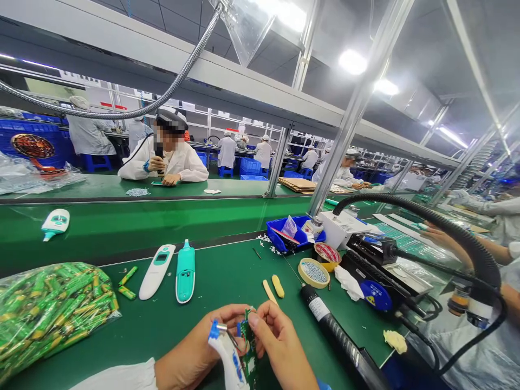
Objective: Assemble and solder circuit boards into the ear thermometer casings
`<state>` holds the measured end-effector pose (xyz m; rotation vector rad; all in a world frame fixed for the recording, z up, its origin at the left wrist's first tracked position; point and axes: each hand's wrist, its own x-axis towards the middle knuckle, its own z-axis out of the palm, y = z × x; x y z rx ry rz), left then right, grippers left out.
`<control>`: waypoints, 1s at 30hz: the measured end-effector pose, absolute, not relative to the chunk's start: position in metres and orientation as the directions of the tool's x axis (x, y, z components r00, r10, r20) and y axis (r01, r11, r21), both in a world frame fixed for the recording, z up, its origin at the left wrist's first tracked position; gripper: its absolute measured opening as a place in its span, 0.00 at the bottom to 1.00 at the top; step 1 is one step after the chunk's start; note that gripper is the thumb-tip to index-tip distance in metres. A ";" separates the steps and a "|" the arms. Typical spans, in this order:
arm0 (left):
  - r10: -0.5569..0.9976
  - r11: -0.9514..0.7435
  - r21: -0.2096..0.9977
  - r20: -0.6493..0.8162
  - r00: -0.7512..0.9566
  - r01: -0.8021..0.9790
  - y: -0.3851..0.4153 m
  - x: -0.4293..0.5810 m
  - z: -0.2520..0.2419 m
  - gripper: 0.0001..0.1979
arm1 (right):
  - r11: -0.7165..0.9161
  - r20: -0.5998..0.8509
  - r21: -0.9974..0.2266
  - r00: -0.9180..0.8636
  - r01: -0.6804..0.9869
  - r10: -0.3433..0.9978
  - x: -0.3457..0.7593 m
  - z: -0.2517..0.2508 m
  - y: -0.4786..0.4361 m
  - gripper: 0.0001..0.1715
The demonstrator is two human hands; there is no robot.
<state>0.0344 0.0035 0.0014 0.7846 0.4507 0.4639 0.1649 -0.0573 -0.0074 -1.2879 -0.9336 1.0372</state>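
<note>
My left hand (199,346) grips a white plastic device housing (227,360) with blue parts, low in the view. My right hand (280,344) pinches the top of a green circuit board (248,346) beside that housing, with a thin wire between them. A black soldering iron handle (320,319) lies to the right of my right hand. Two yellow foam sticks (273,287) lie above my hands. A white thermometer-like device (156,271) and a teal-and-white one (186,271) rest on the green bench mat (170,346).
A plastic bag of green-wrapped cylinders (52,314) lies at left. A soldering station (382,271), blue tray (294,234) and tape rolls (313,273) stand at right. A co-worker's hand (441,235) reaches in at right. Another worker (166,157) sits across the bench.
</note>
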 end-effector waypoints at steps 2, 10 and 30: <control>0.545 0.625 0.746 -0.205 0.813 -0.231 0.005 0.036 -0.001 0.20 | -0.006 -0.036 -0.994 0.279 -0.109 0.959 0.164 -0.009 -0.057 0.30; 0.537 0.638 0.738 -0.221 0.814 -0.221 0.006 0.035 0.003 0.21 | -0.002 -0.052 -0.980 0.246 -0.198 0.968 0.165 -0.011 -0.057 0.28; 0.618 0.591 0.778 -0.265 0.740 -0.215 0.018 0.038 0.004 0.21 | -0.015 -0.086 -0.963 0.255 -0.268 0.963 0.159 -0.023 -0.064 0.27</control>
